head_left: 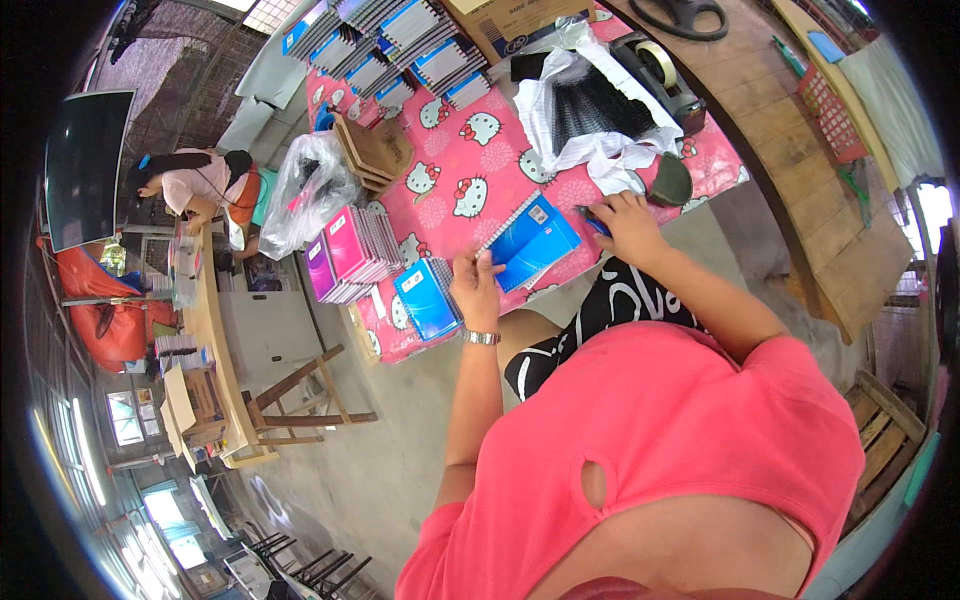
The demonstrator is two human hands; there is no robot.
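Note:
A blue spiral notebook (541, 246) lies at the near edge of the table, its coil along the upper left side. My left hand (476, 287) is closed on the notebook's lower left corner, the thumb over the cover. Right of the notebook, my right hand (630, 226) is closed round a small dark-blue hand tool (594, 219), mostly covered by the fingers, so its kind cannot be told. A stack of blue notebooks (428, 300) sits just left of my left hand. Farther left stand stacks of pink and purple notebooks (347, 248).
The table has a pink patterned cover (450, 150). Black coils (600, 105) lie on white paper near a tape dispenser (660, 68) and a dark green rounded object (671, 181). Notebook piles (405, 45), a carton (515, 25) and a wooden holder (370, 150) stand farther back. Another person (205, 185) is at left.

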